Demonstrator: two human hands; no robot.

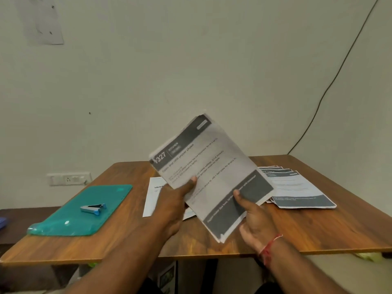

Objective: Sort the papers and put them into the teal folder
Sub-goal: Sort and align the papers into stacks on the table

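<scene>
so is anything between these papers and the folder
Yes: a staple remover lies on top of the folder, at left. It would likely need moving off before the folder opens. Nothing else visible lies between it and the papers.

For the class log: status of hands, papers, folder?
Left hand, right hand grip paper stack. Teal folder flat on table. Staple remover sits on it.

Soft, even indoor light, no hard shadows. A small glare spot shines on the teal folder (80,211). Printed text looks blurred; wide-angle distortion bows the tabletop (127,240) edges.
</scene>
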